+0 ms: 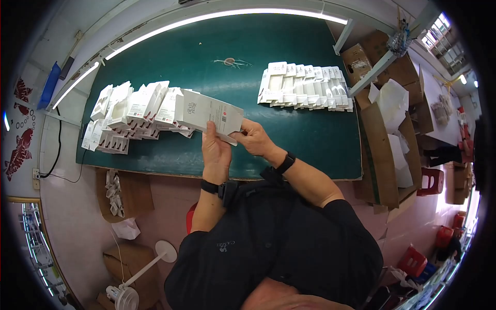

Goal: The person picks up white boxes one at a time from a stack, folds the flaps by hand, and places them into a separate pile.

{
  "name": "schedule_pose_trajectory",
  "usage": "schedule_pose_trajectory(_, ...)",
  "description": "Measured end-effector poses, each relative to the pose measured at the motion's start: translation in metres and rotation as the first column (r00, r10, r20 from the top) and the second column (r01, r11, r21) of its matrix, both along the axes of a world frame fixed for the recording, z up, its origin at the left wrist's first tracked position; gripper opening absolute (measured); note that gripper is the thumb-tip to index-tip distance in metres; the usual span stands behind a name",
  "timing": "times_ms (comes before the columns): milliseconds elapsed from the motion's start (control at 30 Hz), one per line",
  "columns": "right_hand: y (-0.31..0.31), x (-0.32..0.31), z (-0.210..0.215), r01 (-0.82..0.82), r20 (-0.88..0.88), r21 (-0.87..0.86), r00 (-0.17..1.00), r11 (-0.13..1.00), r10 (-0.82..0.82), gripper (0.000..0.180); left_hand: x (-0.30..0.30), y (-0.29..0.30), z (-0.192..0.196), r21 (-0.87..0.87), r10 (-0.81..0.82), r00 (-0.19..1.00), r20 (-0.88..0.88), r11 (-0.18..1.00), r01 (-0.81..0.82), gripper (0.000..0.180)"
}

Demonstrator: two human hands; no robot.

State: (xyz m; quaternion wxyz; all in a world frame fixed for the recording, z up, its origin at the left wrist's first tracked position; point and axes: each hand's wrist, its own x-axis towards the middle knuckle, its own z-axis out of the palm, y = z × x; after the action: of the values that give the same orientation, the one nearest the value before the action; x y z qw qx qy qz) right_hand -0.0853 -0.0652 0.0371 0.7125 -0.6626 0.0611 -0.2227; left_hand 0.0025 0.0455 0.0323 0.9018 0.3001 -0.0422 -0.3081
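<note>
Above the table's near edge I hold a long white cardboard box point(211, 111) with small print on it, its far end over a pile of boxes. My left hand point(214, 147) grips it from below, thumb up along its near side. At the right end of the box, my right hand point(256, 138) has its fingers closed on an end flap. To the left lies the pile of similar white boxes point(135, 107), stacked in overlapping layers. Farther right, a row of white boxes point(305, 85) lies fanned out, overlapping one another.
The green table point(217, 57) has a worn patch near its middle. Large open cartons point(380, 150) stand along its right side, one with white packing inside. Below the left edge is a cardboard box point(137, 196) holding white pieces. A white fan point(124, 297) stands on the floor.
</note>
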Motion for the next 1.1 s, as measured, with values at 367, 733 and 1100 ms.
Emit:
schedule_pose_trajectory(367, -0.018, -0.026, 0.003, -0.120, -0.011, 0.382, 0.991, 0.916, 0.135, 0.025, -0.006, -0.003, -0.011, 0.112, 0.008, 0.995, 0.096, 0.994, -0.019, 0.042)
schedule_pose_trajectory(733, -0.033, -0.040, -0.022, 0.034, -0.128, 0.331, 0.992, 0.943, 0.009, 0.022, 0.002, -0.001, -0.004, 0.088, 0.001, 0.999, 0.034, 0.996, -0.004, 0.034)
schedule_pose_trajectory(1100, -0.036, -0.037, -0.024, 0.136, -0.139, 0.334, 0.986, 0.933, -0.094, 0.021, 0.011, 0.000, -0.032, 0.184, -0.081, 0.996, -0.025, 0.979, 0.084, 0.037)
